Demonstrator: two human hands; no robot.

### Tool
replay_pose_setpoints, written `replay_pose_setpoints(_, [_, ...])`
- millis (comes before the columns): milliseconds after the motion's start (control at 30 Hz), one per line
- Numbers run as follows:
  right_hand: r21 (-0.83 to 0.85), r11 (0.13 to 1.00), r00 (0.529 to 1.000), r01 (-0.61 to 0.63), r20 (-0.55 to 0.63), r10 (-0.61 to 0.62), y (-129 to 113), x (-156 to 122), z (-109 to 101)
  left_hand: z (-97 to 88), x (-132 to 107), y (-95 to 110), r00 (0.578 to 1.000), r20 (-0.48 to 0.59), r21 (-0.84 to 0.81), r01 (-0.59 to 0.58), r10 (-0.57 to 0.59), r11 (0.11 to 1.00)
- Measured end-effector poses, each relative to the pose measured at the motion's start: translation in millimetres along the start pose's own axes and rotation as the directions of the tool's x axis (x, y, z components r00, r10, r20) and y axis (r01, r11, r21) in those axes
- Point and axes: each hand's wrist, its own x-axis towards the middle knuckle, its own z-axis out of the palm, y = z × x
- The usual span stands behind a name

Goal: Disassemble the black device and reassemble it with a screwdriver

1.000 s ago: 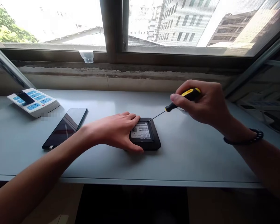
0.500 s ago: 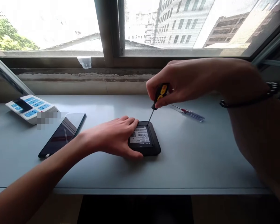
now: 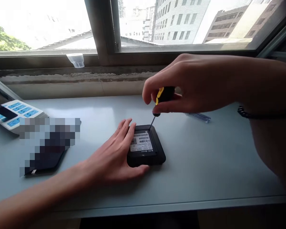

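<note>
Head view: two bare hands work at a pale grey tabletop below a window frame.

Device: a black rounded-square device lies flat, label side up, at table centre; a barcode label covers most of its top.

Long axis: the outline is nearly square, so no clear long axis; the label's long side runs roughly left-right.

Left hand: open, fingers spread; it lies at the device's 8 o'clock, with the fingertips at its left edge and the thumb against its lower edge.

Right hand: closed around a yellow-and-black screwdriver, above the device at about 1 o'clock. The shaft tilts down, its tip meeting the device's 1 o'clock corner.

Nearer hand: left, in direct contact; the right reaches the device only through the tool.

Rest: a blue-handled screwdriver lies at 2 o'clock, a power strip at 9 o'clock.

Change from earlier frame: left fingers are now spread, no longer curled over the device; a pixelated patch now hides the phone.
</note>
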Motion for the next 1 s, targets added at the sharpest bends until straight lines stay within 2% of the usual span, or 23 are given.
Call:
replay_pose_setpoints(100, [0.019, 0.999, 0.999, -0.046, 0.008, 0.045, -11.6, 4.1, 7.3, -4.0, -1.6, -3.3, 1.0, 0.004, 0.017, 0.01, -0.01, 1.0])
replay_pose_setpoints(200, [-0.035, 0.999, 0.999, 0.024, -0.037, -0.025, -18.1, 6.0, 12.1, -11.2, -2.3, -5.6, 0.999, -0.021, 0.031, -0.038, 0.039, 0.999])
replay_pose_setpoints(300, [-0.035, 0.997, 0.998, 0.062, -0.028, -0.063, -15.5, 5.1, 11.5, -17.8, -2.2, -5.9, 0.996, -0.057, 0.026, -0.061, 0.062, 0.998])
replay_pose_setpoints(400, [-0.017, 1.0, 1.0, -0.003, -0.025, 0.003, -6.6, 3.4, 9.4, -20.3, -2.2, -5.3, 0.995, -0.076, 0.032, -0.058, 0.06, 0.998])
replay_pose_setpoints(467, [-0.099, 0.995, 0.999, -0.002, -0.039, -0.002, -0.4, 2.2, 9.1, -19.5, -2.1, -5.4, 0.995, -0.082, 0.028, -0.06, 0.062, 0.998])
replay_pose_setpoints(533, [-0.22, 0.974, 0.997, 0.055, -0.042, -0.066, 3.6, 1.1, 9.0, -17.5, -1.6, -5.9, 0.993, -0.089, 0.022, -0.07, 0.072, 0.997])
replay_pose_setpoints(633, [-0.303, 0.95, 0.997, 0.075, 0.014, -0.074, 3.8, -0.2, 7.0, -14.6, -0.7, -6.5, 0.992, -0.099, 0.027, -0.082, 0.084, 0.996])
replay_pose_setpoints(733, [-0.288, 0.957, 0.999, 0.034, 0.05, -0.02, 0.3, -1.0, 3.9, -13.1, -0.8, -6.0, 0.991, -0.104, 0.049, -0.079, 0.083, 0.996])
replay_pose_setpoints(833, [-0.284, 0.958, 0.999, 0.046, 0.015, -0.044, -2.6, -1.2, 3.1, -13.2, -1.3, -5.0, 0.991, -0.102, 0.071, -0.081, 0.088, 0.994])
replay_pose_setpoints(1000, [-0.216, 0.974, 0.997, 0.073, 0.046, -0.065, -2.2, -0.4, 4.2, -13.8, -0.1, -4.0, 0.99, -0.109, 0.091, -0.079, 0.089, 0.993])
